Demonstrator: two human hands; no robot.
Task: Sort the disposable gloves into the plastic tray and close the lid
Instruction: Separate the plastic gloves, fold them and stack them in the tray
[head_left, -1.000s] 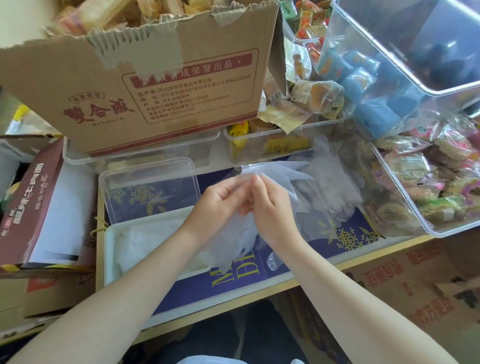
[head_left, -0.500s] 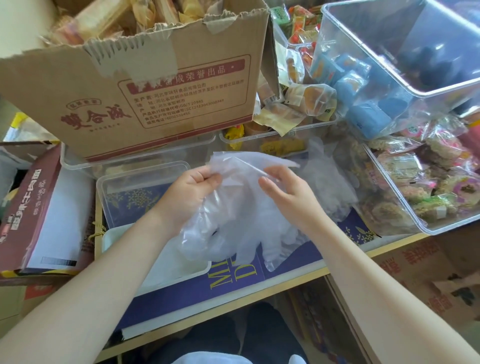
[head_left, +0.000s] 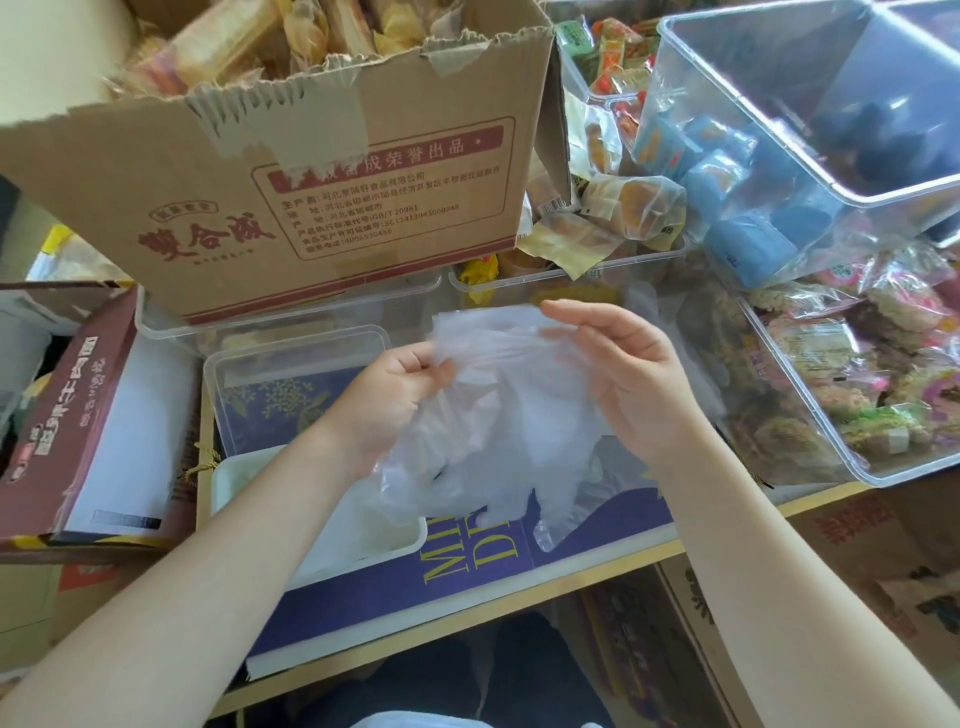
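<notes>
A torn cardboard box (head_left: 291, 171) fills eleven o'clock. At seven o'clock, the white plastic tray (head_left: 228, 480); its clear lid (head_left: 291, 384) lies just above. At centre, left hand (head_left: 392, 400) and right hand (head_left: 631, 379) pinch the disposable gloves (head_left: 498, 415).

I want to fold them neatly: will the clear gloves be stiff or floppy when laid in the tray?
Probably floppy: the gloves sag and crumple between the left hand and right hand. Likely very light and clingy, since the thin film bunches together.
</notes>
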